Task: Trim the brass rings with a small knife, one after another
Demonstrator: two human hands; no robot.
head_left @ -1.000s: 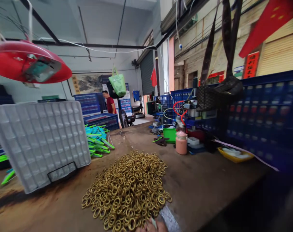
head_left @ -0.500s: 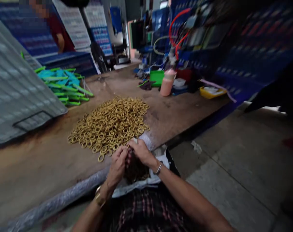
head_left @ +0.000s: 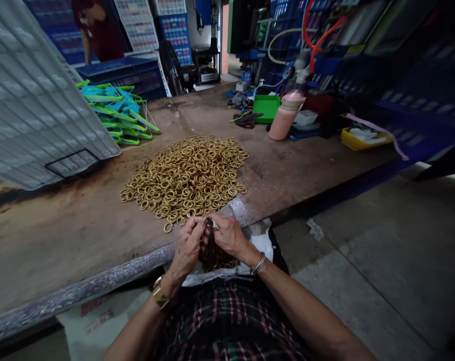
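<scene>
My left hand (head_left: 188,245) is closed in a pinch at the table's front edge, with a sliver of a gold-coloured ring (head_left: 204,218) showing at its fingertips. Right against it, my right hand (head_left: 230,236) is closed too, fingertips meeting those of the left. Something dark and narrow shows under the right fingers, too small to name. Just beyond both hands, a wide heap of gold-coloured metal rings (head_left: 190,175) lies on the wooden table (head_left: 110,235). Below the hands, at my lap, more rings (head_left: 216,255) lie darkly in a white-lined container (head_left: 263,245).
A grey ribbed crate (head_left: 54,100) leans at left, beside bright green and blue plastic pieces (head_left: 118,110). Farther back stand a pink bottle (head_left: 283,120), a green tray (head_left: 265,108) and a yellow tray (head_left: 363,139). A person in a dark red shirt (head_left: 99,30) is behind.
The view has shifted, so the table and heap appear slightly higher and farther right. My hands stay together at the table edge, the right fingers bent a little more over the left fingertips.
</scene>
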